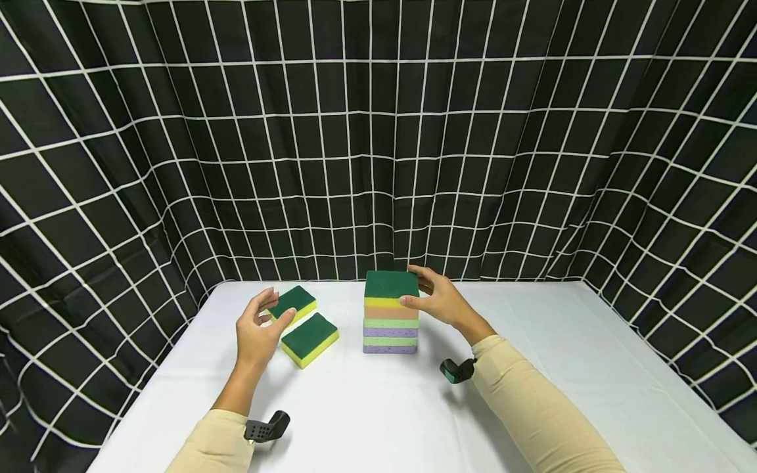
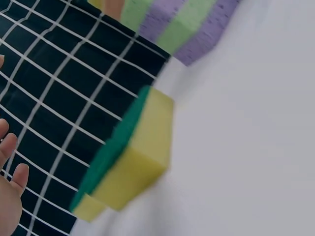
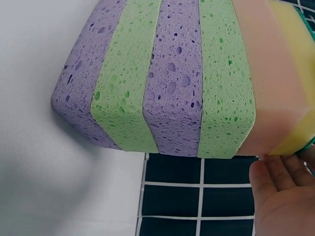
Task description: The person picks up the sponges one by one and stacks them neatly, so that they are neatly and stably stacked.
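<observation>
Toward the middle rises a stack of sponges (image 1: 390, 332) in purple, light green and peach, topped by a yellow sponge with a green scouring face (image 1: 391, 284). My right hand (image 1: 440, 299) holds this top sponge at its right end, thumb at the front and fingers round the back corner. In the right wrist view its fingers (image 3: 280, 172) lie against the peach and yellow layers. My left hand (image 1: 258, 328), fingers spread and empty, is beside two flat yellow-and-green sponges, the nearer one (image 1: 310, 338) and the farther one (image 1: 298, 301), which it partly covers.
A white-covered table (image 1: 355, 420) carries everything. Black curtains with a white grid (image 1: 378, 131) hang behind and at both sides, close past the table's far edge. A dark wrist camera (image 1: 269, 427) is strapped on the left sleeve, another (image 1: 457, 371) on the right.
</observation>
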Available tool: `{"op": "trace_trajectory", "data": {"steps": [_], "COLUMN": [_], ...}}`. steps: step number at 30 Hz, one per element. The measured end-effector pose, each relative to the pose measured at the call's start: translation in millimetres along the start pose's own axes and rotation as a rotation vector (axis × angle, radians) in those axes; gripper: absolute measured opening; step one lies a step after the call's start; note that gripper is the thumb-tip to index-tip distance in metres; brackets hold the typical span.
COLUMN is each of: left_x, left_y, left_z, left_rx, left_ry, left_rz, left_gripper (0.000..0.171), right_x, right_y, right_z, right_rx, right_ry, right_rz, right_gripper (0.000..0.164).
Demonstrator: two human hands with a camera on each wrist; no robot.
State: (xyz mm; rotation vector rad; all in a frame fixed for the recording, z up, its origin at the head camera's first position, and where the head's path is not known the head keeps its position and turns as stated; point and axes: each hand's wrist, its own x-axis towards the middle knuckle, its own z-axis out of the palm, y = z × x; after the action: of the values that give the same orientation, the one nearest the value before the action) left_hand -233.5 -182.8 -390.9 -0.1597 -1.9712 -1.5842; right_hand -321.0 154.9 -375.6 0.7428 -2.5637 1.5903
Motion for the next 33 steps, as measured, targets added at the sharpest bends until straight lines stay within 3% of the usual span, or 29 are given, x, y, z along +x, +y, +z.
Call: {"op": "trace_trajectory", "data": {"steps": [5, 10, 17, 19, 26, 33], "left_x": [-8.9, -15.9, -14.5, -15.4, -16.3, -17.3], "left_y": [-12.3, -22.7, -72.7, -78.8, -84.8, -85.3], "left_z": [-1.1, -1.8, -3.1, -3.8, -3.6, -2.2], "left_rx": [0.006, 0.017, 0.103, 0.148, 0.252, 0.331], "left_ry": [0.016, -0.011, -0.120, -0.163, -0.284, -0.335], "left_rz": [-0.050, -0.112, -0.211, -0.231, -0.307, -0.316], "left_gripper": [0.054, 0.055, 0.068, 0.073, 0.084, 0.087], "right_x": [-0.4, -0.1, 1.0, 1.2, 0.4, 0.1], "right_y": [-0.1, 1.3, 2.5, 2.5, 1.5, 2.3], "right_z": [1.2, 1.8, 1.9, 2.5, 3.1, 2.5], "right_rx": [0.006, 0.009, 0.021, 0.023, 0.017, 0.027], "right_ry": [0.004, 0.003, 0.000, -0.001, 0.011, 0.003], "right_rz": [-0.007, -0.023, -0.018, -0.017, -0.025, -0.025], "right_gripper": [0.079, 0.079, 0.079, 0.079, 0.079, 0.079]}}
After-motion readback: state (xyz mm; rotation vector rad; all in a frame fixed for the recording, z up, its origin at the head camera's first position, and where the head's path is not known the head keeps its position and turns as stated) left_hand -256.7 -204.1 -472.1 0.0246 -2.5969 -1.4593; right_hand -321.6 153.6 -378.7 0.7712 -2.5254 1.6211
